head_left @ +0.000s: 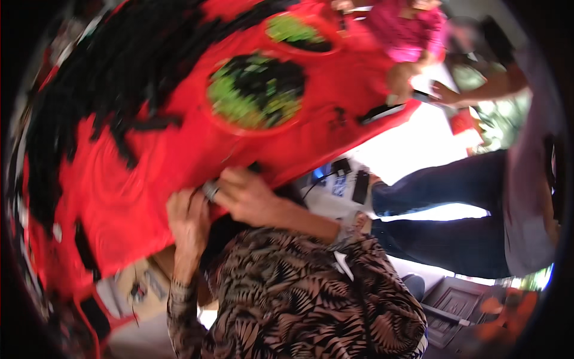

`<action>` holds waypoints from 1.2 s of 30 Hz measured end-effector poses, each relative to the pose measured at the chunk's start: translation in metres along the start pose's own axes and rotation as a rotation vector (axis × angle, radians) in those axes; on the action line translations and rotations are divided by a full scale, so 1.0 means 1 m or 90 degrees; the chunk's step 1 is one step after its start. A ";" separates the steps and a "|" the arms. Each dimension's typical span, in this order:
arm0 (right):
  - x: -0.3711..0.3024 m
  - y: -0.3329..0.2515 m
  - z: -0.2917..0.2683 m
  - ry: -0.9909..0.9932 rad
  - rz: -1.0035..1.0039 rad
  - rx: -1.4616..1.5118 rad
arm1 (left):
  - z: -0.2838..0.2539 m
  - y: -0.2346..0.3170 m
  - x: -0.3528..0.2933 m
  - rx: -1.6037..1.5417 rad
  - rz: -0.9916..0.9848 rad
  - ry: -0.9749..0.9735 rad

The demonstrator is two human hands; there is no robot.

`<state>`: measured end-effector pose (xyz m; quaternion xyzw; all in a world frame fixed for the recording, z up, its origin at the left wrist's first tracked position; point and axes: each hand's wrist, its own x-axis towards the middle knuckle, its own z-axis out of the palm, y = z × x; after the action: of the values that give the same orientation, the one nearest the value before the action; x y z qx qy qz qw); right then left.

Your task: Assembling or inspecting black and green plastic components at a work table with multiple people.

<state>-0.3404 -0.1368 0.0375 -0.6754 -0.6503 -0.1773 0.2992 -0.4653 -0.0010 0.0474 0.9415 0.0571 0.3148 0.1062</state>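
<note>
Near the front edge of the red-covered table, my two hands work close together, fingertips almost meeting. My left hand (pixel 188 218) has its fingers bent in a closed pinch. Just to the right, my right hand (pixel 245 194) is curled closed, with a small dark bit (pixel 255 167) showing beyond its knuckles. Whatever the fingers hold is too small and blurred to name. Ahead of them stands a red basin (pixel 251 130) with green and black pieces in it. A big heap of black strips (pixel 113 78) spreads over the table's left side, some loose ends lying toward my hands.
Another red basin (pixel 335 42) with green and black pieces stands farther off. A dark flat object (pixel 382 112) lies by the right table edge. A person in pink (pixel 406 27) is across the table; another in jeans (pixel 442 185) stands at the right, an arm reaching over.
</note>
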 end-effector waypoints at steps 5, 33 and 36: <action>-0.005 0.005 -0.004 0.020 0.125 0.061 | 0.004 -0.008 -0.005 -0.010 -0.028 0.035; 0.001 0.000 0.007 -0.076 0.095 0.049 | 0.006 -0.008 0.006 -0.058 -0.034 -0.063; 0.001 0.002 0.007 -0.076 0.088 0.077 | 0.006 -0.007 0.007 -0.055 -0.043 -0.068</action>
<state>-0.3399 -0.1316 0.0321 -0.7086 -0.6283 -0.0762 0.3119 -0.4565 0.0058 0.0447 0.9491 0.0691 0.2622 0.1604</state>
